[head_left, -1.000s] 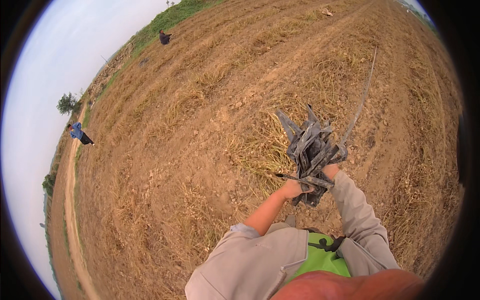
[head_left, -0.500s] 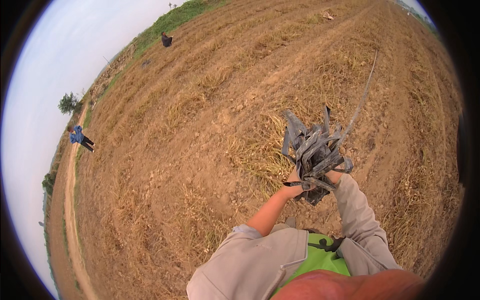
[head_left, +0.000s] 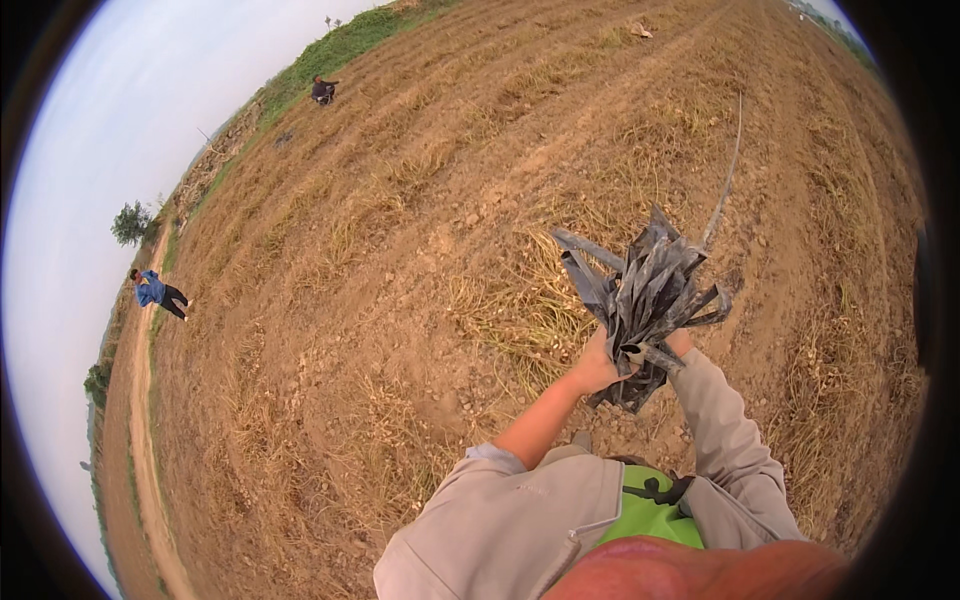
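- Left hand [head_left: 598, 366] grasps a black plastic tape bundle [head_left: 652, 295] above the field [head_left: 400, 300].
- Right hand [head_left: 681, 342] (mostly behind it): grip cannot be told.
- Jacket mark [head_left: 532, 489]: too small to read.
- One strip [head_left: 724, 195] runs toward the field's far edge.

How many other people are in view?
2: one in blue beside the dirt track, one in dark clothes near the green bank. More may be too distant to tell.

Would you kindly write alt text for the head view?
A person's left hand grips a bunch of black strips, the right hand mostly hidden behind it, over a dry field. A person in blue stands far left.
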